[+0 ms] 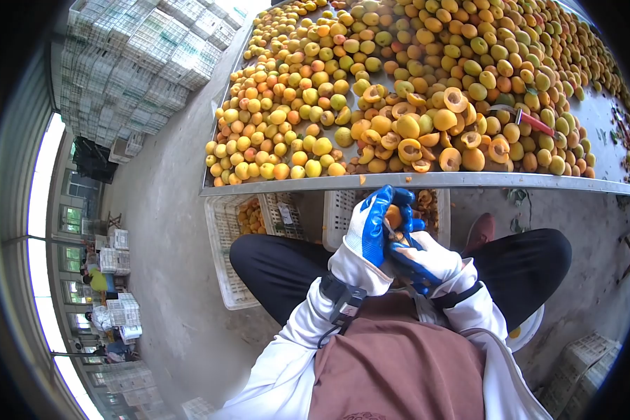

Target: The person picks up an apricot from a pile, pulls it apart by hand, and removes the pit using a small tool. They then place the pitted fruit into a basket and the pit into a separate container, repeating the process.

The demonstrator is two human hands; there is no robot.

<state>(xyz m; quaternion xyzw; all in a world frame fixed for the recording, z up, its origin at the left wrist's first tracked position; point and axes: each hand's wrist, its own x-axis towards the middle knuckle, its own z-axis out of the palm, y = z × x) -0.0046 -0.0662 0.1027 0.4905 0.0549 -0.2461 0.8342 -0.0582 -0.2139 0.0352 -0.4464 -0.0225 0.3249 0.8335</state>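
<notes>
My left hand, in a white glove with blue coating, is closed around an apricot just below the table's near edge. My right hand, gloved the same way, presses against that apricot from the right, its fingers curled. A thin, pale sliver shows between the hands, too small to name. Directly beyond them, several halved apricots lie cut side up among whole apricots on the metal table. A knife with a red handle rests on the fruit to the right.
Under the table stand a white crate and another crate, both near my legs, with apricot pieces visible. Stacked crates rise at the far left. Other people are among crates in the distance. More crates stand at lower right.
</notes>
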